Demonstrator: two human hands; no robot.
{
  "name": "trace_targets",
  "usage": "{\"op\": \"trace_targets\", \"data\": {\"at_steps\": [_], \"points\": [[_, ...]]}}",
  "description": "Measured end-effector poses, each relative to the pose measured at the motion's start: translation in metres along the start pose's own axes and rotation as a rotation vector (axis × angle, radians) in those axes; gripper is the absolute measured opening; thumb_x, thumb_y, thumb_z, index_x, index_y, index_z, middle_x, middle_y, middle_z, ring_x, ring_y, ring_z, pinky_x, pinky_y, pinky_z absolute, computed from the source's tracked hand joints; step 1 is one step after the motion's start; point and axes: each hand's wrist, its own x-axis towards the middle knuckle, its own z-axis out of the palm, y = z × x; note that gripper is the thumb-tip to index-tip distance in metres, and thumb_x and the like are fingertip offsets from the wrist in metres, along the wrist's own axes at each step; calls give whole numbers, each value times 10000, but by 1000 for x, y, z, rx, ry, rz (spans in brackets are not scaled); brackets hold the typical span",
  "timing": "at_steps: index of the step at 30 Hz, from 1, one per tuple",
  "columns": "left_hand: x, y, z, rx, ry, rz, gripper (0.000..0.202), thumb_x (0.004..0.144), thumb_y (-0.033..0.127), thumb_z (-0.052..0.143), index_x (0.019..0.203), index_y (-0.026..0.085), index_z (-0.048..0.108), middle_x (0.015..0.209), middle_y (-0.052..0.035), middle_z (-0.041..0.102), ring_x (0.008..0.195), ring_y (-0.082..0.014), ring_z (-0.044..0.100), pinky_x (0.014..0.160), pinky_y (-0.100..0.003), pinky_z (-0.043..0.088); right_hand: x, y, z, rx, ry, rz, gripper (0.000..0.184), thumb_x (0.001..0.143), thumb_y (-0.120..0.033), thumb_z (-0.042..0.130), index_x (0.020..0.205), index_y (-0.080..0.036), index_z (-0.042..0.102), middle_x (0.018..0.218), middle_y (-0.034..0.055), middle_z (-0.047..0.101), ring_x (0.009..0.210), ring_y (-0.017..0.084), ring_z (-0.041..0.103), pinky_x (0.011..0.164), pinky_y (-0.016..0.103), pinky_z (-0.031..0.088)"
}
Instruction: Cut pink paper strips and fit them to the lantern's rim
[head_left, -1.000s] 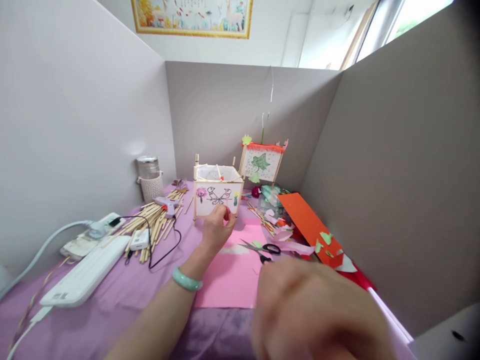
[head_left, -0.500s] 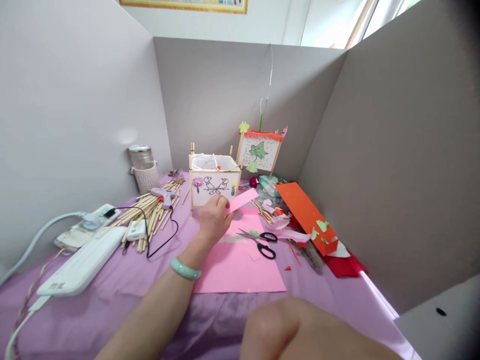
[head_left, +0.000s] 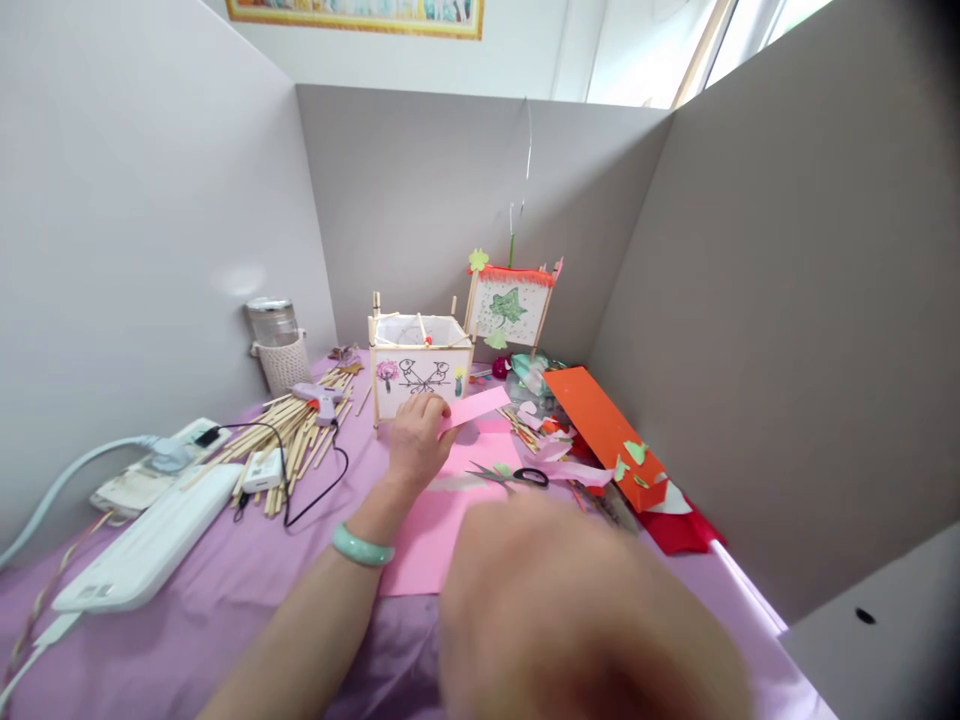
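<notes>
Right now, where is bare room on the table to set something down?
Bare purple cloth lies between the white power strip and the pink paper sheet. It is crowded around the wooden sticks and the orange card.

The left hand (head_left: 415,440) pinched a pink paper strip (head_left: 475,407) just in front of the stick-framed paper lantern (head_left: 417,370). At four o'clock from it, scissors (head_left: 517,476) lay on the pink sheet (head_left: 427,530). The right hand (head_left: 585,620) loomed blurred at six o'clock, close to the camera. Wooden sticks (head_left: 296,440) lay at nine o'clock on the worktop (head_left: 225,620).
</notes>
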Motion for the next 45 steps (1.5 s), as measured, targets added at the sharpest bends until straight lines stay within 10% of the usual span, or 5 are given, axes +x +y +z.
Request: {"op": "trace_targets", "data": {"at_steps": [6,11,20,45], "points": [[6,-5,-12,13,108,18,94,798,242,568,818,201,486,844,-64,584,841,-221,527,767,-356,410,57,72,37,207,-121,450,318,778,-419,559,602,-154,579,564,0,588,421,76,485,413,209,362],[8,-6,-18,37,84,41,94,805,264,579,811,206,506,874,-68,613,854,-222,542,780,-364,405,77,113,58,650,169,522,276,702,-403,642,650,-141,573,580,-10,600,383,43,425,352,175,259],[11,-13,-20,20,521,-271,452,770,247,601,1180,140,444,1198,-180,477,1180,-275,432,979,-445,359,142,110,80,980,420,581,181,712,-248,639,613,-146,526,522,-53,557,375,24,407,333,149,212],[5,-19,-7,-47,389,-278,258,767,125,501,1017,178,534,1022,-103,574,1027,-248,529,932,-437,424,176,112,104,919,433,612,167,767,-213,595,625,-145,540,501,-48,579,334,28,421,295,146,204]]}}
